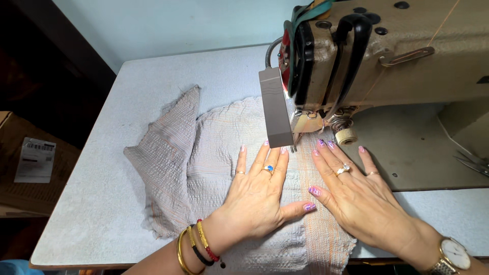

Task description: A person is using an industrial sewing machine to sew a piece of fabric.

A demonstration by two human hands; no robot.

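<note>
Both hands lie flat, palms down and fingers spread, on a piece of crinkled pale grey fabric (224, 147) with fine orange lines; neither grips it, they only press it to the tabletop (102, 168). Bangles circle the wrist of the left hand (257, 196), and its thumb points toward the right hand (356, 196), which wears a wristwatch (453, 254). Between the two thumbs runs a band of denser orange stitching (318, 229), leading from the near edge of the cloth up to the needle area just beyond the fingertips. The presser foot (295, 145) of the beige sewing machine (397, 56) sits at the far end of that band, right ahead of the left index and right index fingers.

Judging from how the cloth lies, the stitched band already covers the stretch nearest the person, while the part beyond the hands, bunched to the left and past the needle, shows only the faint lines. How much remains under the machine head cannot be told. A pair of scissors (471, 163) rests well to the right of the right hand.
</note>
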